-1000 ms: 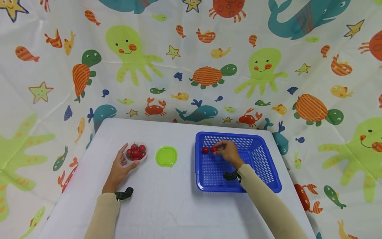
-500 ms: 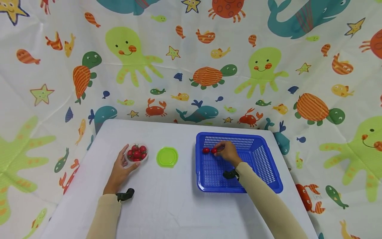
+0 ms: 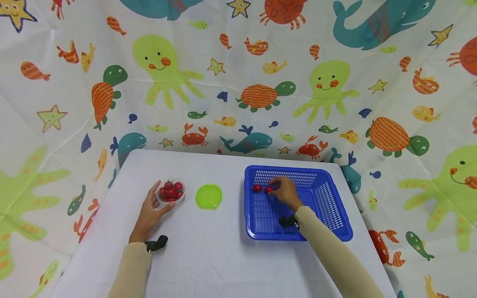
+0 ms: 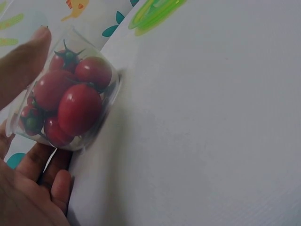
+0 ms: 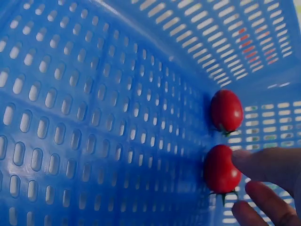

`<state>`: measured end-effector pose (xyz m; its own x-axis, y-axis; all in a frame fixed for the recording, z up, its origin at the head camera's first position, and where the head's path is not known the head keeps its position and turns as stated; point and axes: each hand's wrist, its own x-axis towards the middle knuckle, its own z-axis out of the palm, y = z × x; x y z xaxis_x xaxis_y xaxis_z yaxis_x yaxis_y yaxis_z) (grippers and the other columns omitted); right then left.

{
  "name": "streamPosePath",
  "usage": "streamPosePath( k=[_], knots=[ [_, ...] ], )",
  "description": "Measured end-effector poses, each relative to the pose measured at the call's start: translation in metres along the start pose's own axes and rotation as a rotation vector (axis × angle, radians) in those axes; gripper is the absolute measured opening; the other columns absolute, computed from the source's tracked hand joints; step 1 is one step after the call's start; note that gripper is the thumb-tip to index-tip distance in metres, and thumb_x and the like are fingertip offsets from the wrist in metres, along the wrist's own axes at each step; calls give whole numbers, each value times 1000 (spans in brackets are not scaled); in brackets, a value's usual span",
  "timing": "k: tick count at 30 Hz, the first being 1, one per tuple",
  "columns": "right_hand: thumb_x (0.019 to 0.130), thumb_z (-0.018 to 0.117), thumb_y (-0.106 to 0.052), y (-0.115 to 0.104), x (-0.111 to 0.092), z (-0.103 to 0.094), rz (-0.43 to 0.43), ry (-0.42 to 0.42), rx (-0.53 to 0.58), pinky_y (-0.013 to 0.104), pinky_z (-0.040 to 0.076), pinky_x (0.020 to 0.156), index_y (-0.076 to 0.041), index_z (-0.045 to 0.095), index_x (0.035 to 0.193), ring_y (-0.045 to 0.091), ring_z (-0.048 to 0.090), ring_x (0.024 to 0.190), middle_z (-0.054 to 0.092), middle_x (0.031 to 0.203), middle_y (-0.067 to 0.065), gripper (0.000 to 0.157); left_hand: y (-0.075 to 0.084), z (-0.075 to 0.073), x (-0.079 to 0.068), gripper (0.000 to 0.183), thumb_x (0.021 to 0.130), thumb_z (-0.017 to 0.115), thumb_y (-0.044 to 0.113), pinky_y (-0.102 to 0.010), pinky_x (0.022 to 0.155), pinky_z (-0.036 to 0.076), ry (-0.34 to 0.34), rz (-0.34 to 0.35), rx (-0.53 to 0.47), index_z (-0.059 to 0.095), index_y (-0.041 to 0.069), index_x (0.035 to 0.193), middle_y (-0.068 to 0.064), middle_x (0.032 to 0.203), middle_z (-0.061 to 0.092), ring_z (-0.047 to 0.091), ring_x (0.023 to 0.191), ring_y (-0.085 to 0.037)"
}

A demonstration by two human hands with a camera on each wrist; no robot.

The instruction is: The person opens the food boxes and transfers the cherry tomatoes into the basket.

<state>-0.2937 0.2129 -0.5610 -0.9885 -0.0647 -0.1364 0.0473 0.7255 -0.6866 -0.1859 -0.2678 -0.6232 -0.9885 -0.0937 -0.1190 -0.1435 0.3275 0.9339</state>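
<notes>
My left hand [image 3: 152, 209] holds a small clear plastic tub [image 4: 80, 141] of cherry tomatoes [image 4: 80, 109], its thumb on one side and its fingers on the other. In the blue plastic basket [image 3: 273, 236], two cherry tomatoes lie side by side against the far left corner. My right hand [image 3: 287, 192] reaches into the basket at the nearer tomato [image 5: 221, 168]. In the right wrist view the thumb tip overlaps that tomato's edge, and the other fingers are spread below it, apart from it. The other tomato [image 5: 226, 111] lies just beyond.
A bright green lid [image 3: 208, 196] lies on the white table [image 3: 208, 256] between tub and basket. Behind the table hangs a cloth [image 3: 208, 103] printed with sea animals. Slotted walls surround the right hand inside the basket.
My right fingers have loosened at the nearer tomato, and more of it shows now. The left hand and the tub have stayed put.
</notes>
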Motion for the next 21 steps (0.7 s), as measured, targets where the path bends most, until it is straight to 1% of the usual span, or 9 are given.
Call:
streamPosePath(
  k=[3, 5, 11, 14, 17, 18, 21],
  knots=[
    [91, 82, -3, -4, -4, -2, 1, 34, 0, 57, 53, 113, -12, 78, 120, 36, 67, 125, 74, 129, 14, 30, 3, 0, -1, 105, 97, 79, 39, -69, 128, 25, -4, -8, 12, 6, 35, 172, -5, 182, 4, 15, 165, -47],
    [93, 81, -6, -10, -7, -3, -18, 59, 2, 58, 52, 114, -12, 78, 120, 36, 67, 127, 74, 130, 13, 28, 5, 0, -1, 105, 97, 79, 39, -70, 128, 25, -4, -14, 17, 6, 36, 172, -6, 182, 4, 15, 164, -47],
    [93, 82, -10, -37, -13, -3, -154, 132, 35, 54, 56, 110, -13, 78, 119, 32, 71, 119, 77, 123, 10, 26, 5, -1, -1, 106, 97, 79, 38, -69, 129, 24, -1, -26, 15, 3, 38, 172, -5, 182, 2, 14, 165, -47],
    [94, 82, -11, -55, -16, 0, -189, 138, 60, 53, 58, 108, -13, 77, 120, 31, 72, 116, 78, 122, 9, 27, 3, -1, 0, 108, 97, 79, 40, -70, 128, 24, -5, -44, 9, 0, 42, 171, -4, 182, 0, 14, 165, -47],
    [95, 81, -13, -71, -18, 5, -206, 129, 79, 51, 58, 108, -14, 77, 120, 28, 72, 116, 77, 122, 8, 26, 1, 0, 1, 111, 96, 80, 41, -72, 127, 24, -8, -53, -6, -2, 44, 170, -6, 182, -2, 14, 164, -47],
    [95, 81, -14, -76, -19, 7, -210, 126, 87, 50, 58, 108, -15, 77, 120, 27, 72, 116, 76, 122, 7, 25, 0, 0, 1, 111, 96, 80, 41, -73, 127, 24, -9, -55, -7, -3, 44, 170, -6, 182, -2, 14, 164, -48],
    [94, 82, -14, -88, -20, 13, -240, 130, 124, 47, 59, 107, -16, 78, 117, 24, 71, 113, 76, 119, 5, 24, 0, 0, 2, 111, 95, 80, 40, -72, 127, 23, -8, -40, -8, 0, 39, 172, -6, 182, -1, 14, 164, -49]
  ],
)
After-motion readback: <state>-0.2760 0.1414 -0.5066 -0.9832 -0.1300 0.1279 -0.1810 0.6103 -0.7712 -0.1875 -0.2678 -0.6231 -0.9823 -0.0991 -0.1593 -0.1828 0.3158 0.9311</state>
